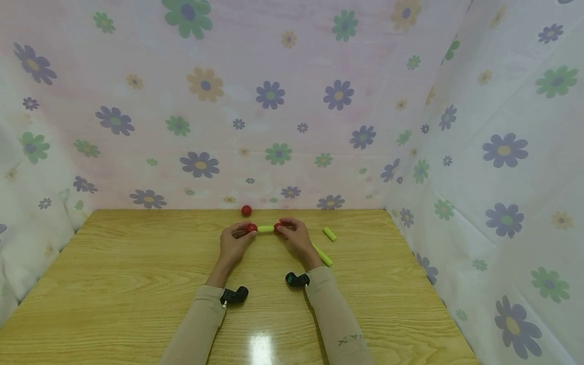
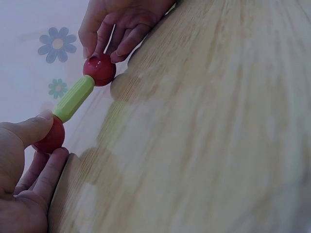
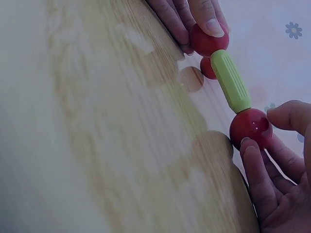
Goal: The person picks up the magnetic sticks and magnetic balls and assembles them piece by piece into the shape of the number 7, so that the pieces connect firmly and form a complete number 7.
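A short yellow-green ribbed rod (image 1: 265, 229) joins two red balls, one at each end, just over the wooden table. My left hand (image 1: 234, 244) pinches the left red ball (image 2: 51, 137) between thumb and fingers. At the other end, my right hand (image 1: 297, 237) grips the right red ball (image 3: 250, 127) with thumb and fingertips. That ball shows a dark round hole in its side in the right wrist view. Between the balls, the rod (image 2: 74, 98) is untouched by any finger. Both hands are low, close over the table.
Behind the left hand, a third red ball (image 1: 246, 210) sits near the table's back edge. To the right lie a short green rod (image 1: 329, 233) and a longer one (image 1: 323, 255), partly hidden by the right wrist. Flowered cloth (image 1: 292, 111) hangs behind the wooden table (image 1: 137, 284).
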{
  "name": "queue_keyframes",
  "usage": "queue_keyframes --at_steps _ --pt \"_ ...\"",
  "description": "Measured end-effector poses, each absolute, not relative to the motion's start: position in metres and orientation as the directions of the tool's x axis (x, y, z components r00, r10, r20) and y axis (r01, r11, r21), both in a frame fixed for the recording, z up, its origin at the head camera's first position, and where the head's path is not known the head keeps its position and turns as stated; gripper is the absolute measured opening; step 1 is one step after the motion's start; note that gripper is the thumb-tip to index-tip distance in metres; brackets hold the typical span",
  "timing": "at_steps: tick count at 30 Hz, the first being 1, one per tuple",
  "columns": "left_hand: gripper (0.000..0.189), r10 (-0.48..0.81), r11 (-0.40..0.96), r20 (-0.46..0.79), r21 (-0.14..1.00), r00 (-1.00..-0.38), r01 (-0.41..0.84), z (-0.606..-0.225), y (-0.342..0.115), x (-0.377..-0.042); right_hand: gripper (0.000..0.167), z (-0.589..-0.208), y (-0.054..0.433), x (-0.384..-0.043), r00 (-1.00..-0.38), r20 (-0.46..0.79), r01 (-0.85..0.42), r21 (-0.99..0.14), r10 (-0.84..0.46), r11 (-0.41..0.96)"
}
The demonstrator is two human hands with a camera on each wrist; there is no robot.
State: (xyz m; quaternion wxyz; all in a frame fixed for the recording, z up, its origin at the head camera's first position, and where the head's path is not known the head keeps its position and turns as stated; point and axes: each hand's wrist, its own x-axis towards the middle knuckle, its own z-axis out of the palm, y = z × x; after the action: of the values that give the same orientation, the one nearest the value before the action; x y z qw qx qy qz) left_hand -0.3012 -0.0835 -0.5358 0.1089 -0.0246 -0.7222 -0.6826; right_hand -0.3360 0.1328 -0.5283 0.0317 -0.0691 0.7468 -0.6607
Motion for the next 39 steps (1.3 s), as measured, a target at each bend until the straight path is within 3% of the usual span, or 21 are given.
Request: queue_keyframes --at_steps 10,17,25,33,39 --pt "0.041 -0.111 0.08 0.187 0.981 -0.976 0.179 -0.531 -0.081 -0.298 0.034 -0.524 0.132 -0.338 -0.99 0.024 -0.041 -0.992 -0.139 0.117" --pt "0.04 -0.086 0.09 0.185 0.98 -0.979 0.178 -0.51 -0.08 -0.284 0.037 -0.522 0.136 -0.336 -0.984 -0.062 0.057 -0.998 -0.168 0.035" --pt "0.041 -0.111 0.072 0.17 0.984 -0.979 0.163 -0.536 -0.081 -0.302 0.038 -0.508 0.144 -0.328 -0.986 0.04 -0.095 -0.934 -0.165 0.345" --pt "0.038 -0.116 0.084 0.177 0.982 -0.977 0.168 -0.537 -0.081 -0.302 0.035 -0.495 0.161 -0.315 -0.971 0.114 -0.203 -0.861 -0.211 0.467" --pt "0.039 -0.115 0.077 0.179 0.982 -0.977 0.171 -0.538 -0.081 -0.302 0.034 -0.493 0.175 -0.309 -0.966 0.092 -0.203 -0.845 -0.24 0.494"
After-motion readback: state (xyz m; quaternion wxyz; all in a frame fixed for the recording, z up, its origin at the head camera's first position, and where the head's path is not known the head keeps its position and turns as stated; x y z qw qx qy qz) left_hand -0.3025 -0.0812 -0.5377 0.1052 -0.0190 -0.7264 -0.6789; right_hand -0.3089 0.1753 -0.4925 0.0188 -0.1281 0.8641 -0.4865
